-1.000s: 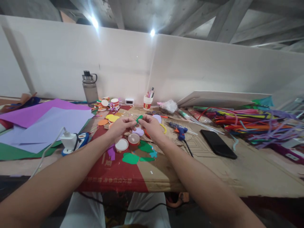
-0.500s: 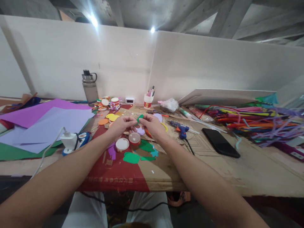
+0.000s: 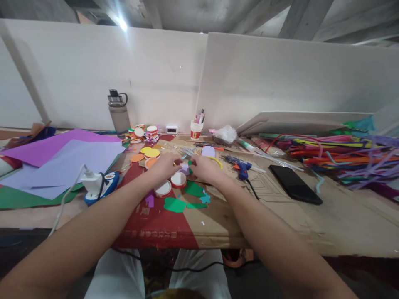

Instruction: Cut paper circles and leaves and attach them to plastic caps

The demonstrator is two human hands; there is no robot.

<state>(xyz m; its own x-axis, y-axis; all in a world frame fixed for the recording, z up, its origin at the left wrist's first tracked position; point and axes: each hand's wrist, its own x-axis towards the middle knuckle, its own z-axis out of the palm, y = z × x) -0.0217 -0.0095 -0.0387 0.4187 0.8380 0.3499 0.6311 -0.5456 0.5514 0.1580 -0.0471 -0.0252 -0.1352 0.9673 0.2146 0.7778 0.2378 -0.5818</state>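
Observation:
My right hand (image 3: 204,169) is closed on a small green paper piece (image 3: 190,167) above the middle of the cardboard. Opposite it, my left hand (image 3: 170,167) has its fingers drawn together beside a greyish, blade-like thing (image 3: 188,152); its fingertips are too blurred to show what they hold. Below the hands sit two small round red-and-white drums (image 3: 178,179). Nearer me lie a cut green paper shape (image 3: 174,204), another green piece (image 3: 193,188) and a teal cutout (image 3: 205,198). A lilac disc (image 3: 208,152) and yellow discs (image 3: 151,152) are behind.
A blue glue gun (image 3: 242,168) and a black phone (image 3: 294,184) lie to the right, before a heap of pipe cleaners (image 3: 349,162). At left are paper sheets (image 3: 68,162), a power strip (image 3: 102,189) and a water bottle (image 3: 118,112). A pen cup (image 3: 196,129) stands behind.
My hands have moved apart and slightly lower. The green piece, held between both hands before, is now in my right hand only. The view has shifted slightly.

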